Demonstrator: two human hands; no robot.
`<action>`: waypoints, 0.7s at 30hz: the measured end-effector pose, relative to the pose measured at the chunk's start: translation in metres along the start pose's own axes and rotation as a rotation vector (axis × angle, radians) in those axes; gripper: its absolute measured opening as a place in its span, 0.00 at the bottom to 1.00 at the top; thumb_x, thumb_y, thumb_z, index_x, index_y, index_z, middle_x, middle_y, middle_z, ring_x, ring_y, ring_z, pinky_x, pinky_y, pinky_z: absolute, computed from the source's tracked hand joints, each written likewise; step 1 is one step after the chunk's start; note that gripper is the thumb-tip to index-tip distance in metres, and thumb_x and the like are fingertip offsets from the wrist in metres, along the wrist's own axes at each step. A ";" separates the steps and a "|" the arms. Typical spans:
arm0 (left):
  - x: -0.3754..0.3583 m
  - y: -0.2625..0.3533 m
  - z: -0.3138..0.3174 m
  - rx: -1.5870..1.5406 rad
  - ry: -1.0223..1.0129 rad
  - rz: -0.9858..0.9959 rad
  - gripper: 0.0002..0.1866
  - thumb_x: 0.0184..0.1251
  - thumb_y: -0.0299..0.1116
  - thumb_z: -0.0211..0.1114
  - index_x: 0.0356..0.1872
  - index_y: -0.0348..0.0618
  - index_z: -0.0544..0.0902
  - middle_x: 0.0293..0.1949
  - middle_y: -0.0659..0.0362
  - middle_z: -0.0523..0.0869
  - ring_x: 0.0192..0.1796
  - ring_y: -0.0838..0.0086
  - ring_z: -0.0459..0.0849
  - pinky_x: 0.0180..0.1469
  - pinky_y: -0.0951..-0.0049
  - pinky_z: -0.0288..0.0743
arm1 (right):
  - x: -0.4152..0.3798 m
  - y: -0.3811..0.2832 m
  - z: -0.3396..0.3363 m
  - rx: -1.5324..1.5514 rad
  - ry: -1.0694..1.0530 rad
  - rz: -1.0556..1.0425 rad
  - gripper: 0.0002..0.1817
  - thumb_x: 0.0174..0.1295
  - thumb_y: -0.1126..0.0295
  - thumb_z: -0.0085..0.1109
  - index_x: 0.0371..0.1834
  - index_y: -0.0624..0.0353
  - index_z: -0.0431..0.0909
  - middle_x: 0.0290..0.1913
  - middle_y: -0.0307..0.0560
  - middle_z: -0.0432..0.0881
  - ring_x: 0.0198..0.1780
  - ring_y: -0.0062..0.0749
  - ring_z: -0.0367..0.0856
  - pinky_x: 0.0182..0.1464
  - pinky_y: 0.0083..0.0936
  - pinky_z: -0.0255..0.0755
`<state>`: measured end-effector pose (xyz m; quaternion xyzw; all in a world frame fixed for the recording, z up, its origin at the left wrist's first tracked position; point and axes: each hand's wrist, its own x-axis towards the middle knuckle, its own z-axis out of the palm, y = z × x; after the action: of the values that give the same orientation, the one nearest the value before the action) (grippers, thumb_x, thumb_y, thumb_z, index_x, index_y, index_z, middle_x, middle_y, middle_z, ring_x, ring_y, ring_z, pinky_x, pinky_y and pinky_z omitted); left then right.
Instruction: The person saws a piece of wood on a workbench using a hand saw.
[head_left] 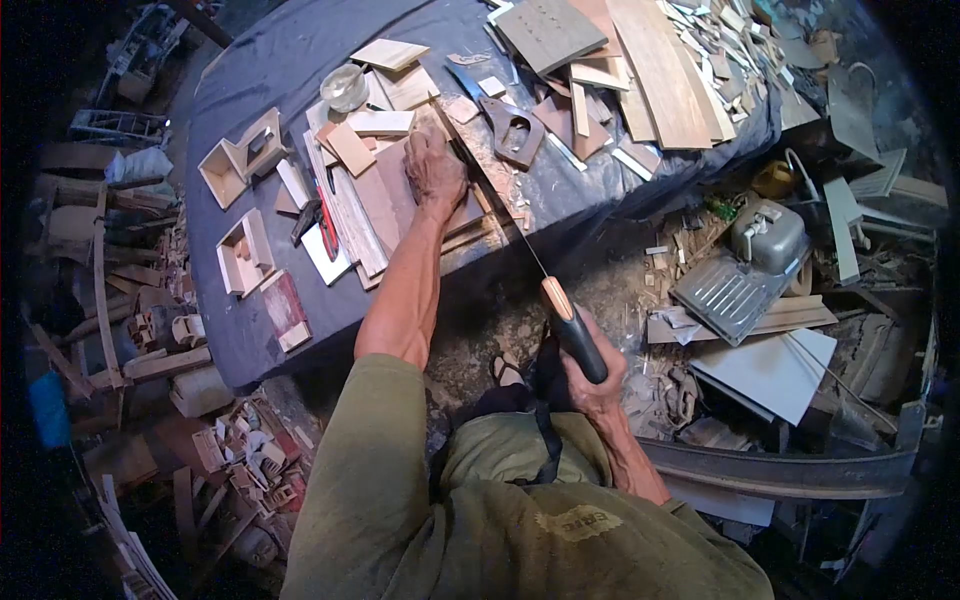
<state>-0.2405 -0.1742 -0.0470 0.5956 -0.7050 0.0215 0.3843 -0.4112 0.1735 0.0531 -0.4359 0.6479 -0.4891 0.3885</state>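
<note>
My right hand (598, 385) is wrapped round the black and wooden handle (574, 335) of a saw. The thin saw blade (530, 248) runs up and left from it across the table's front edge, alongside brown boards. My left hand (435, 170) is closed, knuckles up, on a reddish-brown board (378, 205), just left of the blade; what its fingers grip is hidden. Pale wood strips (353, 228) lie left of that board. A second saw with a dark handle (514, 133) lies beyond the blade, to the right.
The dark-covered table (215, 310) also bears small wooden boxes (245, 253), a round clear container (344, 88), red-handled pliers (328, 226) and large boards (665, 75). Wood scraps (255, 455) litter the floor at left. A metal sink (735, 295) stands at right.
</note>
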 end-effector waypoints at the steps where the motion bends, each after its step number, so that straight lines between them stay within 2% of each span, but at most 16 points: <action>1: 0.000 0.002 0.001 -0.005 0.011 -0.001 0.10 0.56 0.24 0.60 0.41 0.41 0.82 0.42 0.48 0.78 0.50 0.50 0.78 0.51 0.51 0.73 | -0.010 0.004 -0.007 -0.046 -0.011 0.000 0.34 0.53 0.81 0.62 0.69 0.62 0.76 0.46 0.49 0.88 0.47 0.24 0.84 0.52 0.26 0.77; 3: 0.002 0.004 0.000 0.013 -0.033 -0.017 0.10 0.56 0.24 0.60 0.40 0.40 0.82 0.42 0.48 0.78 0.50 0.49 0.78 0.51 0.51 0.74 | -0.034 0.020 -0.022 -0.139 -0.039 -0.018 0.33 0.53 0.82 0.62 0.69 0.63 0.76 0.49 0.51 0.88 0.49 0.27 0.85 0.54 0.27 0.77; 4: 0.001 0.003 -0.002 0.026 -0.059 -0.030 0.10 0.56 0.24 0.60 0.40 0.40 0.82 0.42 0.48 0.78 0.50 0.49 0.78 0.51 0.51 0.74 | -0.041 0.028 -0.026 -0.188 0.017 -0.232 0.33 0.54 0.83 0.61 0.69 0.61 0.76 0.51 0.58 0.89 0.47 0.26 0.87 0.50 0.23 0.78; 7: 0.000 0.001 -0.004 -0.008 -0.062 -0.004 0.09 0.56 0.24 0.60 0.39 0.39 0.82 0.42 0.47 0.78 0.50 0.48 0.78 0.51 0.50 0.74 | -0.055 0.020 -0.032 -0.212 0.014 -0.177 0.33 0.54 0.83 0.62 0.69 0.61 0.76 0.55 0.60 0.87 0.51 0.29 0.88 0.53 0.24 0.78; 8: 0.000 0.001 -0.004 -0.020 -0.046 0.009 0.09 0.56 0.24 0.60 0.39 0.39 0.82 0.43 0.47 0.78 0.50 0.48 0.78 0.51 0.50 0.74 | -0.046 0.017 -0.027 -0.203 0.024 -0.225 0.33 0.54 0.83 0.61 0.69 0.61 0.76 0.52 0.57 0.88 0.48 0.29 0.88 0.53 0.23 0.77; 11: 0.001 -0.002 0.000 -0.043 0.010 0.026 0.09 0.56 0.24 0.60 0.39 0.39 0.82 0.44 0.46 0.79 0.51 0.48 0.78 0.52 0.49 0.73 | 0.005 -0.007 0.001 -0.080 -0.021 -0.096 0.29 0.58 0.82 0.60 0.67 0.63 0.77 0.47 0.49 0.86 0.46 0.25 0.82 0.51 0.25 0.76; 13: 0.000 0.000 0.002 -0.040 0.041 0.019 0.09 0.56 0.24 0.60 0.38 0.39 0.81 0.45 0.46 0.79 0.51 0.48 0.78 0.52 0.49 0.73 | 0.016 -0.007 0.006 -0.030 -0.015 -0.015 0.29 0.58 0.82 0.60 0.67 0.62 0.76 0.42 0.45 0.84 0.42 0.22 0.79 0.47 0.22 0.74; 14: 0.000 0.000 0.003 -0.028 0.029 0.013 0.08 0.56 0.24 0.59 0.38 0.39 0.81 0.44 0.46 0.79 0.51 0.48 0.78 0.52 0.49 0.73 | 0.011 0.000 0.004 -0.053 -0.009 -0.129 0.30 0.58 0.82 0.60 0.68 0.62 0.76 0.40 0.43 0.83 0.41 0.20 0.79 0.45 0.22 0.74; 17: 0.000 0.006 -0.003 -0.009 -0.002 -0.015 0.08 0.56 0.24 0.60 0.37 0.40 0.81 0.43 0.47 0.79 0.50 0.48 0.78 0.52 0.50 0.73 | -0.035 -0.004 -0.023 -0.159 -0.025 -0.017 0.30 0.58 0.81 0.61 0.68 0.61 0.76 0.40 0.44 0.85 0.41 0.21 0.80 0.46 0.21 0.74; 19: 0.001 0.006 -0.004 -0.005 -0.025 -0.041 0.08 0.55 0.25 0.60 0.36 0.41 0.81 0.42 0.48 0.78 0.50 0.49 0.78 0.51 0.50 0.73 | -0.058 -0.003 -0.040 -0.304 -0.018 -0.162 0.35 0.54 0.81 0.60 0.70 0.56 0.76 0.38 0.53 0.87 0.35 0.27 0.85 0.41 0.21 0.75; 21: -0.001 0.004 -0.005 -0.035 -0.041 -0.032 0.08 0.54 0.25 0.61 0.36 0.42 0.81 0.41 0.49 0.78 0.50 0.49 0.78 0.51 0.48 0.73 | -0.057 -0.010 -0.040 -0.263 -0.005 -0.146 0.34 0.55 0.80 0.59 0.71 0.55 0.76 0.38 0.53 0.87 0.34 0.28 0.85 0.40 0.21 0.75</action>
<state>-0.2412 -0.1697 -0.0423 0.6004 -0.7034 -0.0094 0.3803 -0.4280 0.2381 0.0756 -0.5304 0.6720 -0.4258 0.2929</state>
